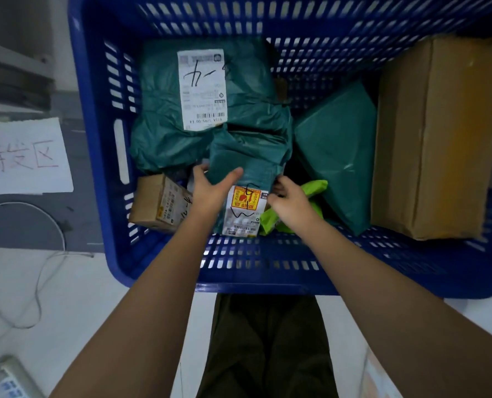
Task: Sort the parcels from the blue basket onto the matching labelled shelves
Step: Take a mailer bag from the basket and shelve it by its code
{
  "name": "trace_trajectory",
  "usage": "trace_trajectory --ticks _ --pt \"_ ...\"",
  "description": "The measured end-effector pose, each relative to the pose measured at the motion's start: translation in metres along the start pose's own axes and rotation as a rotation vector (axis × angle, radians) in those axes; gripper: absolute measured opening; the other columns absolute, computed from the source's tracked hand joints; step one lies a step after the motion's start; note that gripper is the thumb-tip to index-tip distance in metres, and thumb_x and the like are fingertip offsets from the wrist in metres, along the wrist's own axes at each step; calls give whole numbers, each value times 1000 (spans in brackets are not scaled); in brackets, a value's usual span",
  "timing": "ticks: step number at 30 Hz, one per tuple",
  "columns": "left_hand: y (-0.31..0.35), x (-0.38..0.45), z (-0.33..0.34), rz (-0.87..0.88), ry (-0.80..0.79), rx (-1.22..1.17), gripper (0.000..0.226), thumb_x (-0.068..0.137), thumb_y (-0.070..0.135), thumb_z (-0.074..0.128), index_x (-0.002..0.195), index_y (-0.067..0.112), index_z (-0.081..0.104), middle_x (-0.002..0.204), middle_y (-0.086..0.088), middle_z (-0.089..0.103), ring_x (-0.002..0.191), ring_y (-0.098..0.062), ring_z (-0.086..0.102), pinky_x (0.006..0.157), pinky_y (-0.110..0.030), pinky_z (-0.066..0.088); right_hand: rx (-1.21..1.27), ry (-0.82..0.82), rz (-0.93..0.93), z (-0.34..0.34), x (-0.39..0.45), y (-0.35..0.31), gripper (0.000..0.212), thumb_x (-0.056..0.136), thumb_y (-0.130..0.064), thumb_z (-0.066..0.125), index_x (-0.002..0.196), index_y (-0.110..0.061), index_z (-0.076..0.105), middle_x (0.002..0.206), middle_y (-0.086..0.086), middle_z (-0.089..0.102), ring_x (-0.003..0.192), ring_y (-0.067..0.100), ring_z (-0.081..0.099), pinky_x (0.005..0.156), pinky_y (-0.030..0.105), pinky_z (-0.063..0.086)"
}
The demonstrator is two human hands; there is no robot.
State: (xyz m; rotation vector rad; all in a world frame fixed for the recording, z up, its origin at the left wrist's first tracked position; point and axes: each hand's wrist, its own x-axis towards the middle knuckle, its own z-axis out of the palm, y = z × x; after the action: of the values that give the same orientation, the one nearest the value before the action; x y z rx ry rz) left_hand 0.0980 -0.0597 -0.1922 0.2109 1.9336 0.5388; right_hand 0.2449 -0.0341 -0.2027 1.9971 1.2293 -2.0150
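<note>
Two bare forearms reach forward over the near rim of the blue basket (267, 285), which stands on a pale floor (95, 297); below them dark trousers (267, 346) show; inside the basket the left hand (210, 185) holds the left edge of a dark teal mailer bag (250, 156), thumb laid across its top and fingers (200, 169) curled round the edge; the right hand (289, 201) meets the same bag's right edge, its fingers bent at the plastic, though whether they truly grip it cannot be told; this parcel is soft crumpled plastic with a white shipping label (243, 211) at its near end, bearing a red and yellow printed panel, a barcode and black marker strokes; just right of it lies a lime green pouch (315, 188), partly under the right hand; near the left wall sits a small cardboard box (158, 202) with a label and marker writing; further in, a larger teal mailer (164, 110) carries a tall white label (202, 89) with handwritten marks; to the right a smooth green bag (339, 156) leans beside a long cardboard carton (440, 133) against the right wall; outside the basket, on the left, a white paper sign (23, 156) shows red handwritten characters, with a thin cable (38, 282) trailing over the floor
</note>
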Motion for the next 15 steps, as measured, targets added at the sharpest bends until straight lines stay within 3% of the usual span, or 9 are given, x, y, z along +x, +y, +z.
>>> trace_trajectory --ticks 4,7,11,13,15 --pt "22 -14 -11 61 -86 69 72 76 30 79 134 16 39 116 6 51 101 -9 52 77 -15 42 132 28 10 -9 -18 -12 37 93 1 51 128 -10 51 116 0 57 119 22 52 88 26 42" --pt "33 -30 -19 116 -138 93 50 71 23 82 115 19 58 92 18 59 83 5 57 58 0 44 235 106 14 -18 -35 -21 44 92 -1 53 134 -14 48 126 1 54 119 15 49 84 21 42" --pt "38 -51 -33 48 -44 -109 39 74 22 79 108 19 60 90 12 62 74 9 54 56 -8 47 472 330 143 -26 -64 -14 65 89 -8 60 145 -24 32 144 5 40 125 13 41 82 18 40" --pt "36 -62 -41 -2 26 -206 30 78 20 76 101 20 57 88 11 60 73 3 56 56 -12 51 521 293 194 -25 -78 -9 69 87 -10 64 146 -23 30 146 6 40 130 16 41 91 22 37" --pt "30 -69 -51 -36 83 -254 26 77 24 76 96 24 57 93 7 61 83 -11 62 64 -27 55 526 197 181 -20 -86 -6 71 85 -10 68 144 -20 31 144 4 44 125 14 46 95 23 36"
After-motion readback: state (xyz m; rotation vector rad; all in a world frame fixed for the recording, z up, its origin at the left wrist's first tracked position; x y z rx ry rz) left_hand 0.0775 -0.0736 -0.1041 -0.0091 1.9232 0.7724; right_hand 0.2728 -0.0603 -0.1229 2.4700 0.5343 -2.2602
